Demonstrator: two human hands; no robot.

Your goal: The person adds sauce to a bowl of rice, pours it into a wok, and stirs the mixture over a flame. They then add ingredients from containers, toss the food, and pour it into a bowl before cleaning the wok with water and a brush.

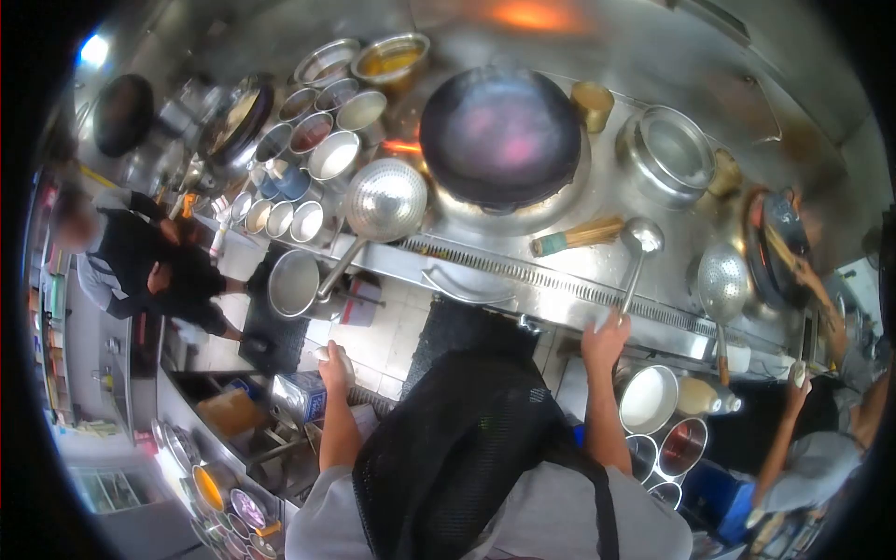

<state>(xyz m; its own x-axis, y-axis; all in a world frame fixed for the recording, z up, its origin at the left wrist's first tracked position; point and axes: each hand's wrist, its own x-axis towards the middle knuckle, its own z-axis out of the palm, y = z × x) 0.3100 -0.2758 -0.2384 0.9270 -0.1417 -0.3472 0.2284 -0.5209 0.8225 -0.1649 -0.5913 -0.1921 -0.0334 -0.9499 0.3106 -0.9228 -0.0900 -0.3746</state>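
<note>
The right hand [605, 338] closes its grip around the handle end of the ladle [642, 238], whose bowl rests on the steel table [569, 285] near the wok [504, 135]. The left hand [336, 366] clasps a small white object [323, 353].

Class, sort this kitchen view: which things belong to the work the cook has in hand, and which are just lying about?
In hand: ladle, held by the right hand; white object, unclear what, gripped in the left hand; wok beyond the ladle.
Lying about: bamboo brush; perforated skimmer; steel pot; seasoning bowls.
</note>
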